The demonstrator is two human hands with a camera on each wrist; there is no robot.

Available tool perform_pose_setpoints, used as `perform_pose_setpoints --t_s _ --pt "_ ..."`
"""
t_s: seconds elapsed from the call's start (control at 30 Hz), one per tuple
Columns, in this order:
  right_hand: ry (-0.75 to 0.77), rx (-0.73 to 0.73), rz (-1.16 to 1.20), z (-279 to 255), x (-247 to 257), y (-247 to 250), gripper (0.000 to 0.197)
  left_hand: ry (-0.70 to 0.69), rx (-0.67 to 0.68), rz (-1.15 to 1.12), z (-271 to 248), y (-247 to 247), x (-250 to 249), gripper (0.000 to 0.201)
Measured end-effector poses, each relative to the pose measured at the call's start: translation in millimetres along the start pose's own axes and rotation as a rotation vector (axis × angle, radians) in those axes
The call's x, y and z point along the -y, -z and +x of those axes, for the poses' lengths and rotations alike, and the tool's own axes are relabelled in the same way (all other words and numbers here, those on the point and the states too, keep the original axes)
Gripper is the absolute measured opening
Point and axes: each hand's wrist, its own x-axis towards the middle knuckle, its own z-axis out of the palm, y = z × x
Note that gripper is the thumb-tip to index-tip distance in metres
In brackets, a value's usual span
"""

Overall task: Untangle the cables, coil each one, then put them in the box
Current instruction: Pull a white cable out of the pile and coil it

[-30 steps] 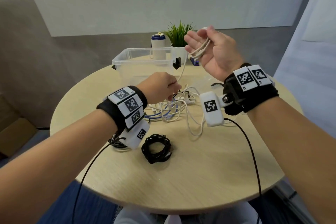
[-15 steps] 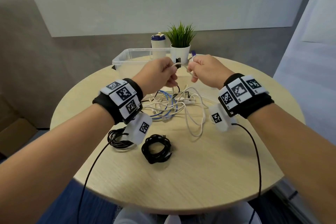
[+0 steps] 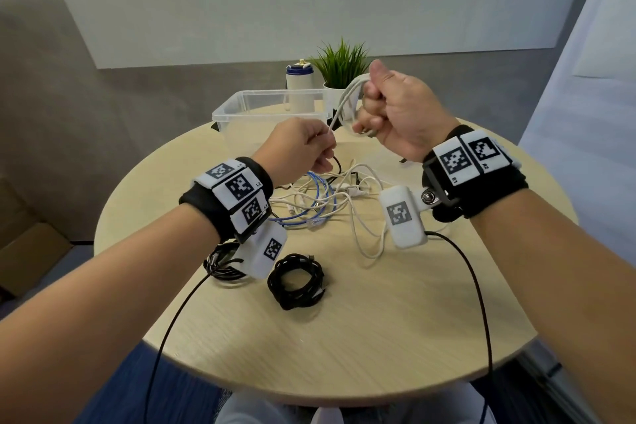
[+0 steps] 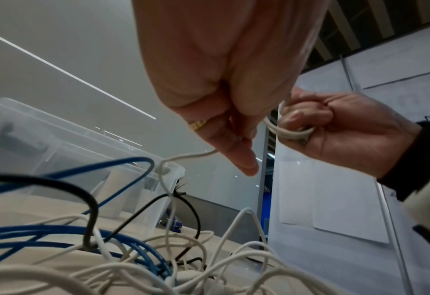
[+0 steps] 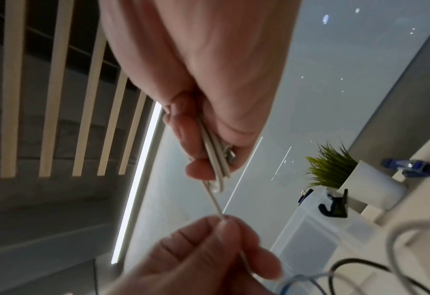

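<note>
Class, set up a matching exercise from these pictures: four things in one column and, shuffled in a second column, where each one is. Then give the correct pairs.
Things:
1. white cable
2. black coil
3. blue cable
4. potted plant

Places:
A. in the tangle on the table
B. behind the clear box
C. looped in the right hand, pinched by the left hand
D. alone on the table, nearest the person

Pairs: 1-C, 2-D, 3-A, 4-B
</note>
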Motion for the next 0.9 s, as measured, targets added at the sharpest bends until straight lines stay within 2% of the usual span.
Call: perform_pose_setpoints --t_s 0.17,0.3,0.37,0.47,0.57,0.63,0.7,0.77,0.83,0.9 --pt "0.071 0.009 0.279 1.6 5.9 1.4 0.03 -0.006 0.085 0.217 -4.1 -4.3 7.2 0.021" --pt "0.125 -0.15 0.231 7.2 2.7 0.9 0.026 -0.043 0.13 0.334 -5.2 -3.8 4.2 0.02" --pt "0.189 -0.236 0.032 11.8 -0.4 2.3 0.025 -0.072 0.152 0.413 -6.5 -2.6 3.0 0.018" --pt "0.3 -0.363 -0.566 14.8 -5.6 8.7 0.023 -0.117 0.121 0.459 -7.7 -1.0 1.4 0.016" --pt "0.209 -0.271 -1.025 10.2 -7.0 13.4 0.022 -0.156 0.045 0.372 -2.7 3.0 4.0 0.016" --pt "0.133 -0.199 -1.18 4.2 -6.3 13.8 0.023 -0.166 -0.024 0.182 1.4 5.7 4.2 0.017" --pt "0.063 -0.133 -1.171 -0.3 -7.2 11.3 0.026 -0.159 -0.081 -0.009 3.4 7.6 0.3 0.022" --pt "0.0 -0.086 -1.029 -1.7 -9.2 8.2 0.035 -0.144 -0.116 -0.131 4.6 9.3 -4.9 0.024" --pt "-0.07 -0.014 -0.723 -3.5 -9.2 3.7 0.042 -0.135 -0.134 -0.207 5.1 9.3 -9.1 0.023" --pt "-0.095 0.075 -0.433 -5.9 -7.4 -1.6 0.041 -0.141 -0.125 -0.237 4.5 8.4 -12.1 0.022"
